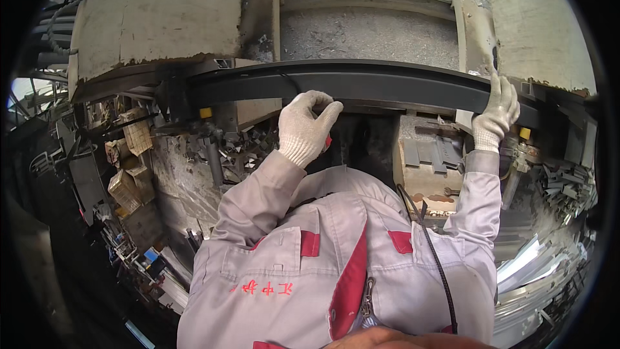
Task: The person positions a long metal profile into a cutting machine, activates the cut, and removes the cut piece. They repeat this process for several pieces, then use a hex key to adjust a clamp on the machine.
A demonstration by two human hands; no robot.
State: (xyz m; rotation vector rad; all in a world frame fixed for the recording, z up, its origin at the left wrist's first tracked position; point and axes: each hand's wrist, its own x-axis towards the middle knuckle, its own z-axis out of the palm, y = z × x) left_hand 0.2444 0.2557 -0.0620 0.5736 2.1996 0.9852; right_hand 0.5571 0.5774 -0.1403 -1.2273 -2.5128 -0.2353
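A long dark grey metal profile bar [387,87] is laid across the machine bed at twelve o'clock. It is gripped at two o'clock by the white-gloved right hand [496,113] — fingers curled over its edge — and pinched centrally by the gloved left hand [305,128]. Cut metal scraps [549,265] are heaped at four o'clock.

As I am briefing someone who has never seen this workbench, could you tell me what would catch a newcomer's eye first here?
First comes the long dark metal bar running across the middle of the view. Both white-gloved hands are on it: the left hand near its centre, the right hand gripping near its right end. Bright metal offcuts lie heaped at the lower right.
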